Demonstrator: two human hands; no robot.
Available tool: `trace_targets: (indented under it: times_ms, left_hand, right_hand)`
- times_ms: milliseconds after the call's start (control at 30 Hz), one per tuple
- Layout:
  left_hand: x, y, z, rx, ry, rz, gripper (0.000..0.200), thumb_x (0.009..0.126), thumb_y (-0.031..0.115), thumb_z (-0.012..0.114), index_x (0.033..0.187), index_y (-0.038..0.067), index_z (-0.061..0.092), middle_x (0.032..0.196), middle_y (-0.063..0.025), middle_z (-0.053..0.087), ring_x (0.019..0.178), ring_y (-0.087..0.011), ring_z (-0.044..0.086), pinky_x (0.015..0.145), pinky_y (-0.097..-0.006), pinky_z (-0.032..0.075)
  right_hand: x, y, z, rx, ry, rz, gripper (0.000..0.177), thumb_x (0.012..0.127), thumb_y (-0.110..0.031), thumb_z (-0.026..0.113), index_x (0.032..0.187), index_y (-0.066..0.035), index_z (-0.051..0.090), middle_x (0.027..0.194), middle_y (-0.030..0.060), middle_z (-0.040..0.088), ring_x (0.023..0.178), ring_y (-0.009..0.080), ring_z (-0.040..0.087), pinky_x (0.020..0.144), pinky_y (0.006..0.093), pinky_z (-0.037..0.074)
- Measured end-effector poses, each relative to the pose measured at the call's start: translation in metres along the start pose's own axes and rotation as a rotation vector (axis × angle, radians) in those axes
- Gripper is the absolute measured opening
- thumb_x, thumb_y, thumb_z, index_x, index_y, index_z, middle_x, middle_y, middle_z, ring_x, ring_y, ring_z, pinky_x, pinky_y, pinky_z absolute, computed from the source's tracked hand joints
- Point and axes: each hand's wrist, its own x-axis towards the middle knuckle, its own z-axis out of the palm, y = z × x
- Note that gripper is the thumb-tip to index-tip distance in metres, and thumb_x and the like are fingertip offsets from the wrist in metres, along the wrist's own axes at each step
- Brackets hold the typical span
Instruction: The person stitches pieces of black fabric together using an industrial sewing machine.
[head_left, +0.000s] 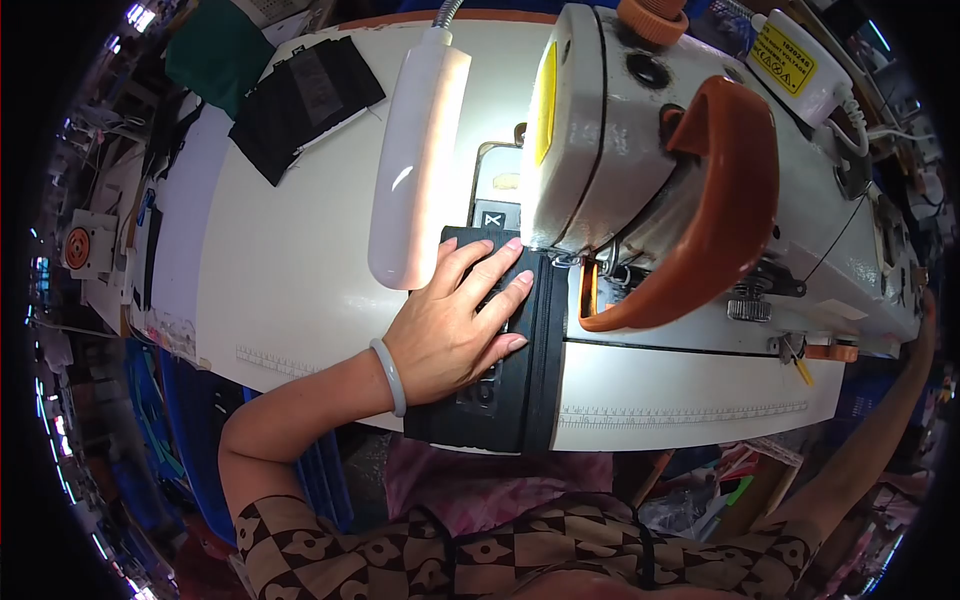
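Note:
My left hand [458, 318] lies flat, fingers spread, on a black fabric piece [532, 390] on the white sewing table [290, 250]. A zipper strip runs along the fabric's right side toward the needle area under the head of the white sewing machine [640, 130]. A pale bangle sits on my left wrist. My right arm reaches out along the right edge of the view, and its hand is hidden behind the machine.
A white gooseneck lamp [418, 160] hangs over the table just left of the machine head. A stack of black fabric pieces [305, 100] lies at the table's far left, next to green cloth [215, 50]. An orange guard [730, 200] curves around the machine's front.

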Motion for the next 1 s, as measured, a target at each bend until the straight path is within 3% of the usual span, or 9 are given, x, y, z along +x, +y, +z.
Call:
trace_targets:
  times_ms: [33, 100, 167, 233, 400, 533, 667, 767, 1000]
  left_hand:
    - [0.0, 0.0, 0.0, -0.003, 0.003, 0.0, 0.059, 0.088, 0.036, 0.073, 0.134, 0.002, 0.059, 0.147, -0.0217, 0.047, 0.13, -0.0393, 0.046, 0.112, -0.0572, 0.036]
    - [-0.001, 0.001, -0.001, 0.043, 0.014, 0.012, 0.061, 0.089, 0.039, 0.072, 0.135, 0.002, 0.058, 0.147, -0.0216, 0.047, 0.13, -0.0393, 0.046, 0.111, -0.0553, 0.038]
    - [-0.001, 0.0, 0.0, 0.063, 0.024, 0.014, 0.062, 0.089, 0.041, 0.072, 0.136, 0.003, 0.058, 0.148, -0.0215, 0.047, 0.131, -0.0393, 0.046, 0.111, -0.0543, 0.038]
    - [-0.001, 0.0, 0.0, -0.004, -0.011, -0.012, 0.063, 0.09, 0.044, 0.07, 0.137, 0.003, 0.057, 0.148, -0.0214, 0.047, 0.131, -0.0393, 0.046, 0.11, -0.0518, 0.04]
    - [-0.002, -0.001, -0.003, 0.015, -0.026, 0.006, 0.064, 0.091, 0.047, 0.068, 0.139, 0.006, 0.056, 0.148, -0.0206, 0.047, 0.133, -0.0388, 0.046, 0.108, -0.0473, 0.043]
    - [-0.01, -0.009, -0.014, 0.049, -0.118, 0.078, 0.064, 0.091, 0.048, 0.066, 0.141, 0.009, 0.056, 0.15, -0.0174, 0.046, 0.136, -0.0366, 0.045, 0.108, -0.0469, 0.042]
    - [-0.021, -0.013, -0.026, 0.068, -0.152, 0.108, 0.063, 0.091, 0.048, 0.066, 0.142, 0.012, 0.056, 0.152, -0.0136, 0.045, 0.138, -0.0341, 0.043, 0.109, -0.0458, 0.041]
    - [-0.021, -0.014, -0.027, 0.04, -0.16, 0.097, 0.063, 0.091, 0.047, 0.066, 0.142, 0.013, 0.056, 0.152, -0.0125, 0.045, 0.139, -0.0332, 0.042, 0.11, -0.0459, 0.04]
    - [-0.021, -0.012, -0.023, 0.029, -0.149, 0.087, 0.063, 0.09, 0.046, 0.067, 0.142, 0.013, 0.056, 0.153, -0.0118, 0.044, 0.139, -0.0329, 0.042, 0.111, -0.0471, 0.038]
  right_hand:
    - [-0.021, -0.032, 0.032, 0.354, 0.143, 0.195, 0.051, 0.106, -0.041, 0.049, 0.136, -0.002, 0.056, 0.131, 0.0157, 0.061, 0.118, 0.0269, 0.06, 0.103, 0.0364, 0.046]
    - [-0.052, -0.077, 0.091, 0.744, 0.385, 0.337, 0.055, 0.106, -0.042, 0.05, 0.144, -0.002, 0.051, 0.133, 0.0154, 0.06, 0.121, 0.0266, 0.058, 0.101, 0.0355, 0.048]
    - [-0.088, -0.111, 0.162, 0.653, 0.542, 0.254, 0.054, 0.106, -0.043, 0.05, 0.141, -0.002, 0.053, 0.129, 0.0152, 0.062, 0.117, 0.026, 0.06, 0.097, 0.0359, 0.05]
    - [-0.117, -0.119, 0.21, 0.47, 0.85, 0.088, 0.054, 0.105, -0.045, 0.052, 0.135, 0.0, 0.056, 0.122, 0.0149, 0.066, 0.109, 0.0249, 0.065, 0.091, 0.0366, 0.054]
    - [-0.142, -0.09, 0.212, 0.5, 0.721, 0.371, 0.046, 0.105, -0.037, 0.057, 0.133, 0.0, 0.06, 0.122, 0.009, 0.064, 0.102, 0.0226, 0.065, 0.085, 0.036, 0.054]
    - [-0.124, -0.12, 0.198, 0.219, 0.785, 0.06, 0.044, 0.105, -0.034, 0.058, 0.132, 0.001, 0.059, 0.118, 0.0093, 0.065, 0.103, 0.0219, 0.064, 0.084, 0.0355, 0.054]
    - [-0.123, -0.134, 0.209, 0.217, 0.75, 0.162, 0.043, 0.105, -0.03, 0.058, 0.135, 0.0, 0.058, 0.117, 0.01, 0.065, 0.103, 0.0219, 0.063, 0.086, 0.0359, 0.053]
    - [-0.121, -0.168, 0.231, 0.198, 0.804, 0.059, 0.055, 0.108, -0.045, 0.046, 0.13, 0.004, 0.06, 0.103, 0.0118, 0.073, 0.092, 0.0219, 0.069, 0.086, 0.0354, 0.054]
    - [-0.121, -0.149, 0.22, 0.298, 0.766, 0.084, 0.053, 0.109, -0.043, 0.045, 0.135, 0.003, 0.057, 0.104, 0.0122, 0.073, 0.095, 0.0205, 0.069, 0.089, 0.0345, 0.053]
